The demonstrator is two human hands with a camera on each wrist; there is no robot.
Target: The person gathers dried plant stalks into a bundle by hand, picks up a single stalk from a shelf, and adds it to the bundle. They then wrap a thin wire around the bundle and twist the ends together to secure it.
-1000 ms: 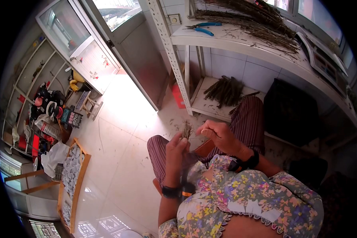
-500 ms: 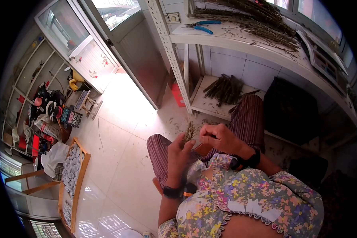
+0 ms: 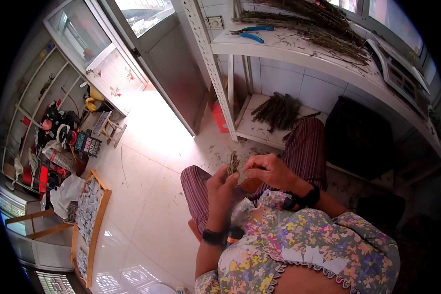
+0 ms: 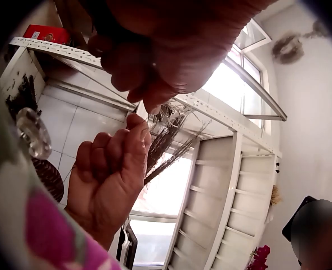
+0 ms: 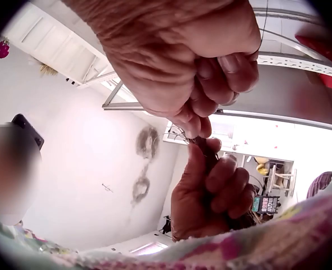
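The right hand [image 3: 269,170] has closed in, fingertips pinching a stem, while the left hand [image 3: 220,188] grips the twig bundle [image 3: 233,163] upright for access.

1. the twig bundle [image 3: 233,162] in the left hand [image 3: 220,188] looks dry, rough and woody, matt grey-brown; same stuff as the twig pile [image 3: 308,24] up on the shelf [image 3: 279,49]
2. that shelf is painted white, smooth, with a perforated metal upright [image 3: 208,59] at its left end
3. floor tiles [image 3: 147,196] left of the shelf are glossy, throwing glare
4. pliers [image 3: 250,33] on the shelf have blue plastic-looking grips
5. blouse [image 3: 318,245] is soft floral cloth; trousers [image 3: 306,152] are striped cloth
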